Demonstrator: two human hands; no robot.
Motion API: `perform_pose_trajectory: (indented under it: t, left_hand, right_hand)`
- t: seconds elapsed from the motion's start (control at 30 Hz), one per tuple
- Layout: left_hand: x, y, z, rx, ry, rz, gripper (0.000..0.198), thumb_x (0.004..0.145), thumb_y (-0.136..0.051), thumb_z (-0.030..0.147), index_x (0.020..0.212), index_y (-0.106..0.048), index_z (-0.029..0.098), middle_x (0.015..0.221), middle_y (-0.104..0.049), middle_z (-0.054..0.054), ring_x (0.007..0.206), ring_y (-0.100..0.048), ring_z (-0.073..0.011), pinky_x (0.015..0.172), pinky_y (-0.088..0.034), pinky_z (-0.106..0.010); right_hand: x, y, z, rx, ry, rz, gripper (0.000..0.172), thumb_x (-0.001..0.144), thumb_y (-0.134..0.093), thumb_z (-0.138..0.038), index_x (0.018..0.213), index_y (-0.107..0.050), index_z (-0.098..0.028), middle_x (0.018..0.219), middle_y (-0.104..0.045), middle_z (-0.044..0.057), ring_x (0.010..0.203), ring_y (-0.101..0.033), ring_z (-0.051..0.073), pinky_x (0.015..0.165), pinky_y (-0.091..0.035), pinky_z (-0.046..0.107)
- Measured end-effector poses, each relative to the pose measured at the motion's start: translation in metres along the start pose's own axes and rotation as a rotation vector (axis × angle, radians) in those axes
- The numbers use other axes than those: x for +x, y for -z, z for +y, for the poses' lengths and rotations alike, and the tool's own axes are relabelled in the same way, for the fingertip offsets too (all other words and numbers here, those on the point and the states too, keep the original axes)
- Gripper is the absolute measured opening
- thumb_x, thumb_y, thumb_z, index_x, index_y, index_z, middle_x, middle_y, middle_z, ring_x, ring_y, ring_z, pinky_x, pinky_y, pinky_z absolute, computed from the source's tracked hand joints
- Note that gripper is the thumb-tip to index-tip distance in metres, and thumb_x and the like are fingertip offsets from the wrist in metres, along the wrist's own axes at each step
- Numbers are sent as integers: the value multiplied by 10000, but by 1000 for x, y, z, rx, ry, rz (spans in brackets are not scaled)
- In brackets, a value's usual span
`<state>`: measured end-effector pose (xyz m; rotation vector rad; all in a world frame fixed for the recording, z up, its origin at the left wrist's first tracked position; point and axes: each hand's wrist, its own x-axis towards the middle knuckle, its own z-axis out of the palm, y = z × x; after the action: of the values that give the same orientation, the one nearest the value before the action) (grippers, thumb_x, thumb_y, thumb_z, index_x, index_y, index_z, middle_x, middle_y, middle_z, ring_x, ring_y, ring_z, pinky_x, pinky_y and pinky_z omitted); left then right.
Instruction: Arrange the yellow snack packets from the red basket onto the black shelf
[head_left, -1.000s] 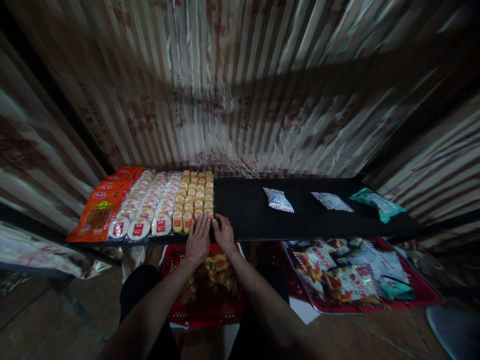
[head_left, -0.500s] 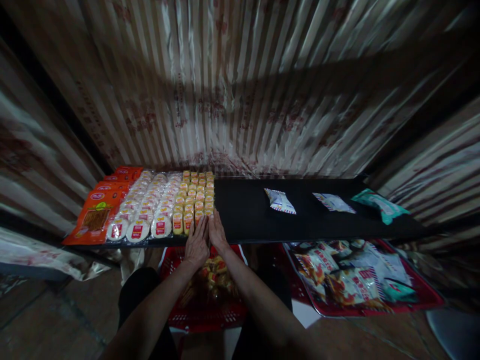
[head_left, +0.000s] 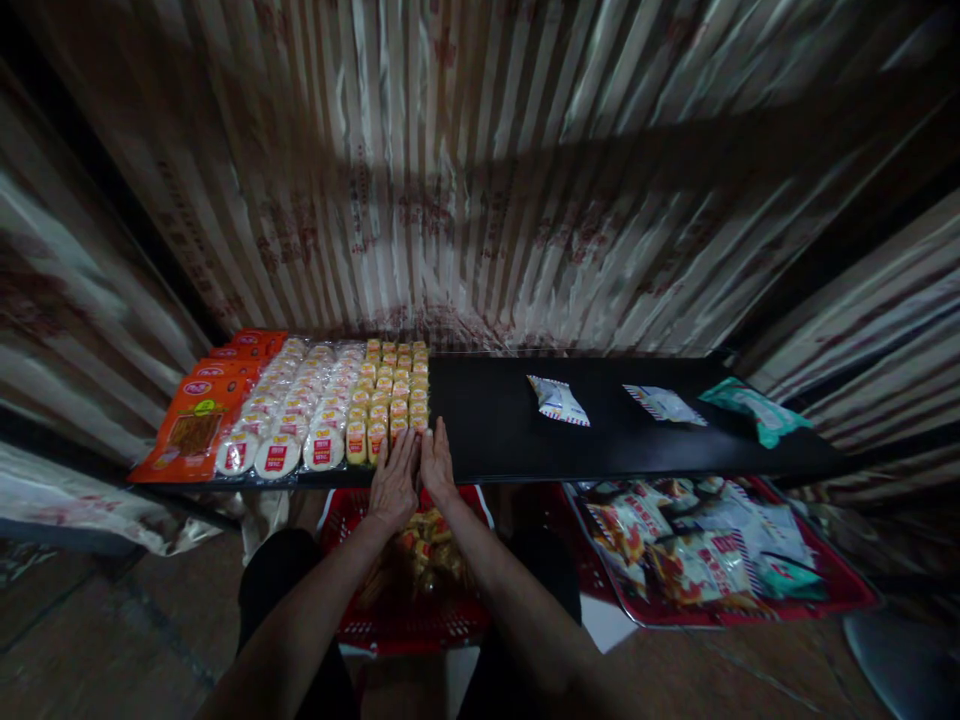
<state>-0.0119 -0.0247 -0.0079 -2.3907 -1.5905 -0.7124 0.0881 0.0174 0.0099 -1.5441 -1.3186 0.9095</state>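
Observation:
A long black shelf board (head_left: 510, 430) runs across in front of me. Its left part carries rows of small yellow snack packs (head_left: 390, 385), round white packs with red labels (head_left: 300, 410) and orange bags (head_left: 199, 420). My left hand (head_left: 394, 480) lies flat, fingers stretched out, at the front of the yellow rows. My right hand (head_left: 436, 465) stands on edge beside it, fingers straight, against the right side of the last yellow row. The two hands touch each other. Neither holds anything.
Three loose packets lie on the right of the shelf: a white one (head_left: 556, 400), a pale one (head_left: 664, 404), a teal one (head_left: 754, 408). A red basket (head_left: 352, 625) of yellow snacks sits under my arms; a red tray (head_left: 832, 600) of mixed packets is lower right. A striped curtain hangs behind.
My right hand went from curled on the shelf edge to straight and on edge, and slid forward along the yellow row. My left hand stayed nearly where it was.

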Motion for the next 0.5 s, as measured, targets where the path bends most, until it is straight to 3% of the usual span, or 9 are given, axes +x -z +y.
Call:
perform_pose_trajectory:
  t: [0.13,0.27,0.4,0.5]
  left_hand:
    - [-11,5,1,-36,-6,47,570,889,-362,121,1455,-342,50,1521,-353,-168,1475,-148,-235,1199,-126,-507]
    - [-41,7,10,-140,-60,30,546,885,-357,99,1429,-392,79,1505,-390,-159,1476,-145,-222,1186,-222,-488]
    - [-82,5,23,-268,-50,-86,526,888,-343,96,1407,-431,116,1483,-431,-143,1466,-192,-204,1138,-350,-449]
    - [-107,-2,30,-325,25,-268,507,873,-359,100,1363,-487,110,1475,-441,-148,1436,-288,-213,1139,-354,-431]
  right_hand:
    - [-19,9,6,71,59,99,721,926,-245,-560,1430,-376,-61,1498,-387,192,1413,-328,236,1167,-242,421]
    - [-51,20,18,128,145,177,548,931,-322,-493,1301,-496,-127,1295,-575,164,1211,-529,214,1064,-383,410]
    - [-89,27,41,56,152,201,409,933,-356,-437,1134,-576,-157,1124,-637,127,1057,-588,204,979,-439,386]
    - [-110,25,71,-20,109,135,366,921,-357,-400,1065,-601,-168,1076,-657,116,1028,-605,209,958,-453,380]
